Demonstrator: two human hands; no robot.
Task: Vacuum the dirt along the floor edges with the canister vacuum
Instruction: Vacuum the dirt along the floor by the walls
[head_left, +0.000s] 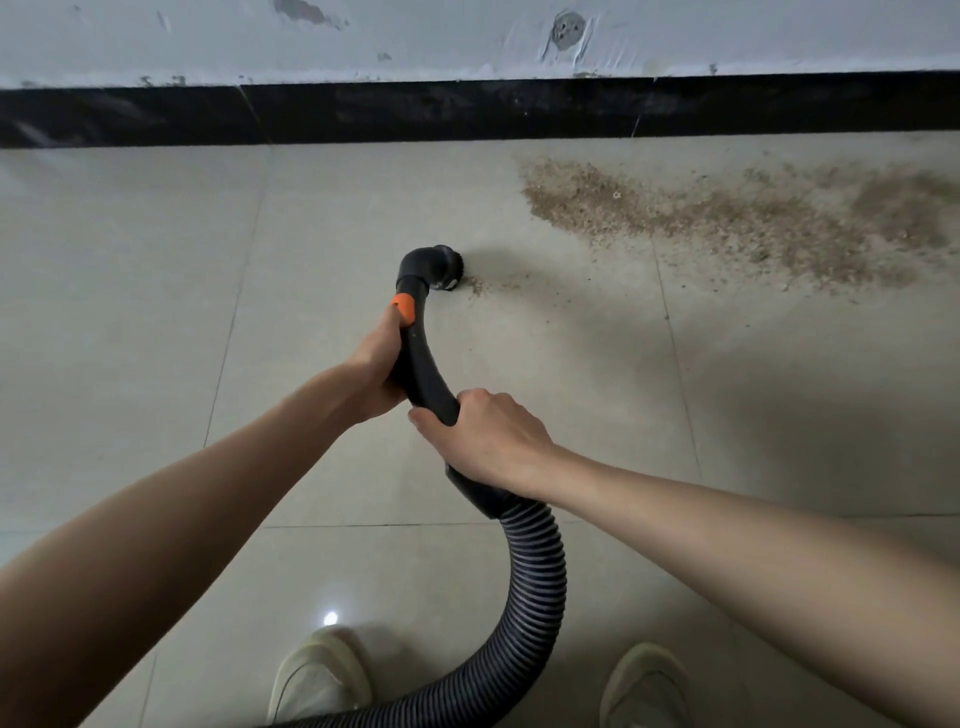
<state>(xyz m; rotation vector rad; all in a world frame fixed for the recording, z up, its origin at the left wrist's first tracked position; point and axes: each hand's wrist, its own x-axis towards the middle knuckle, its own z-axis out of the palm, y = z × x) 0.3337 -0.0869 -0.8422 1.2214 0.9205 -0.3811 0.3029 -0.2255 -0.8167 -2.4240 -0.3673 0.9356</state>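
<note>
Brown dirt (727, 223) spreads over the floor (156, 312) beyond and right of your fingers. Your ribbed hose (535, 582) trails back; left hand (376, 364) and right hand (483, 436) grip its black handle (423, 374), nozzle (444, 270) just ahead.

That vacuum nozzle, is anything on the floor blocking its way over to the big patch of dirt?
Nothing visible does. Between the nozzle and the dirt patch by the black baseboard lies only bare tile with a few crumbs. Both hands grip the black handle.
</note>
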